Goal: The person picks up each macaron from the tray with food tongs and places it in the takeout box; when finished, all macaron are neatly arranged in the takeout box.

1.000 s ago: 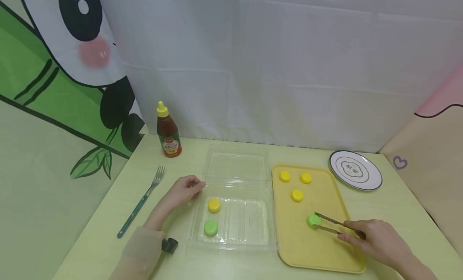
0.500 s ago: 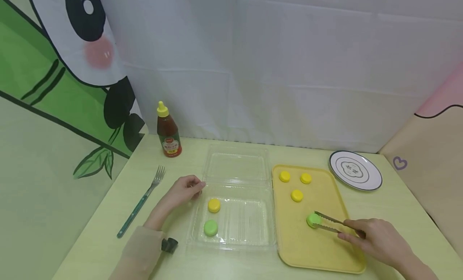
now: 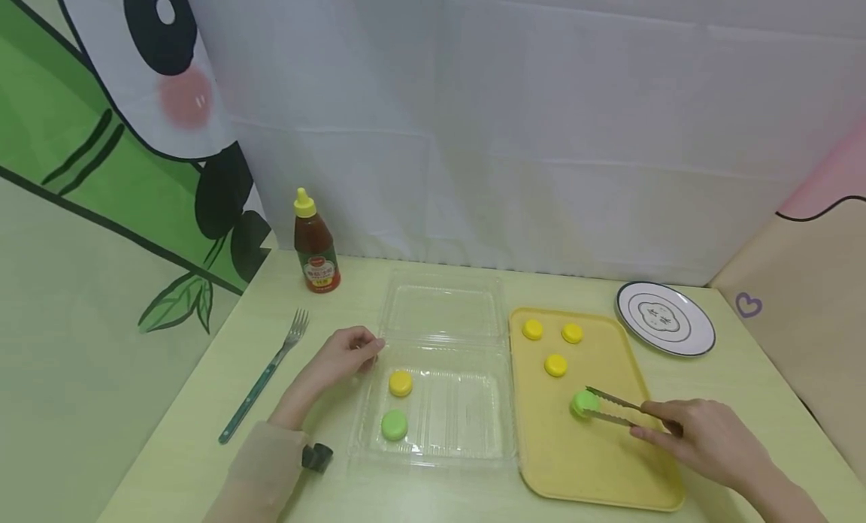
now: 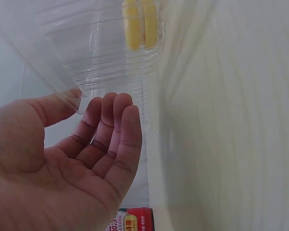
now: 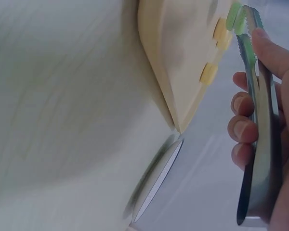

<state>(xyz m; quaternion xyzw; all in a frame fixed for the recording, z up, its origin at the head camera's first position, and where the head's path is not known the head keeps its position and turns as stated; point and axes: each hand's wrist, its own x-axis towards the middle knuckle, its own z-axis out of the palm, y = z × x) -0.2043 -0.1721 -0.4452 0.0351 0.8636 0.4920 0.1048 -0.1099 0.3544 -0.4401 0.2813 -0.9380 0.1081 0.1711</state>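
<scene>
In the head view's lower right, the right hand (image 3: pixel 710 439) grips metal tongs (image 5: pixel 263 149), their tips either side of a green disc (image 3: pixel 582 404) over the yellow tray (image 3: pixel 575 459). Lower left of centre, the left hand (image 3: pixel 347 354) pinches the clear container (image 3: pixel 463 418) by its edge.

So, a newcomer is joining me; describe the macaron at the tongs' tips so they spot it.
Find the yellow tray, right of the clear plastic container. In the head view, below its three yellow macarons, a green macaron is between the tips of the metal tongs in the right hand. It is the only green one there; the other green macaron lies inside the container.
</scene>
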